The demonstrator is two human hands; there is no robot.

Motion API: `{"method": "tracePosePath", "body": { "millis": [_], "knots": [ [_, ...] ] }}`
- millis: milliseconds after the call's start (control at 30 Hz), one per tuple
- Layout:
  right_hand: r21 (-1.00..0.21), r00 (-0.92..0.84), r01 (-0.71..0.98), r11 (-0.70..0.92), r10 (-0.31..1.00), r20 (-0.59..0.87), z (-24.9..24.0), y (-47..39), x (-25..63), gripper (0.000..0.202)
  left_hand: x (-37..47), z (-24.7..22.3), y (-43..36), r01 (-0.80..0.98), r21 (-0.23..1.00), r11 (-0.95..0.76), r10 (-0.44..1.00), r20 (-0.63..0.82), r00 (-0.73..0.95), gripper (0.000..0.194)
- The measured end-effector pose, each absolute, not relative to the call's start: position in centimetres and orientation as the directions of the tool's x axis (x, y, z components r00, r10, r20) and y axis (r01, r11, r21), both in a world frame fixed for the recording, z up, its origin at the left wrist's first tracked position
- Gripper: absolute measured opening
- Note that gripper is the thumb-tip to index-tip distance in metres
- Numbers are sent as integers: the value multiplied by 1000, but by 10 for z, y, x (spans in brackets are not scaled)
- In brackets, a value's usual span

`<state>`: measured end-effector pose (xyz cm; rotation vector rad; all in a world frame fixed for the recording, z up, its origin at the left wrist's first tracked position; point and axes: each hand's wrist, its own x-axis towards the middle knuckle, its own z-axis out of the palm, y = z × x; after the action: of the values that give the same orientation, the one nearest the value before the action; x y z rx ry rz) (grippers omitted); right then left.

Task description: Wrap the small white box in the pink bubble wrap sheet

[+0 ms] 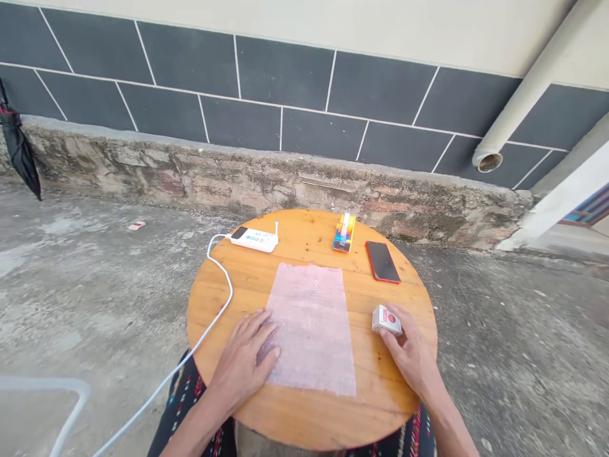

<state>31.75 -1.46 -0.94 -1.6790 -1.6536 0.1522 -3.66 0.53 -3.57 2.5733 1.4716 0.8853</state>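
Observation:
A thin, pale pink sheet (311,330) lies flat on the round wooden table (304,425). My left hand (250,352) rests palm down at the sheet's left edge, fingers spread out and holding nothing. On the table's right side, my right hand (409,346) grips a small white box (386,320) with red print between thumb and fingers. The box stands apart from the sheet, to its right. Whether the box touches the tabletop I cannot tell for certain.
Toward the table's back are a white power bank-like device (255,239) with a white cable (231,285), a tape dispenser (344,232) and a red-edged phone (383,261). Behind stands a stone-based wall (238,184). A black umbrella (21,149) leans at far left.

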Motion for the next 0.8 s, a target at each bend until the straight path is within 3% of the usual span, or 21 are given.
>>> {"method": "tracePosePath", "body": {
  "millis": [233, 500, 800],
  "knots": [
    [-697, 191, 715, 60, 941, 278, 1, -30, 303, 48, -35, -32, 3, 774, 354, -526, 829, 417, 373, 34],
    [-703, -169, 600, 381, 920, 355, 27, -1, 219, 40, -34, -31, 3, 769, 363, -527, 831, 409, 377, 35],
    [-712, -287, 541, 447, 894, 343, 5, 33, 195, 42, -33, -28, 3, 768, 386, -511, 845, 386, 369, 36]
  ]
}}
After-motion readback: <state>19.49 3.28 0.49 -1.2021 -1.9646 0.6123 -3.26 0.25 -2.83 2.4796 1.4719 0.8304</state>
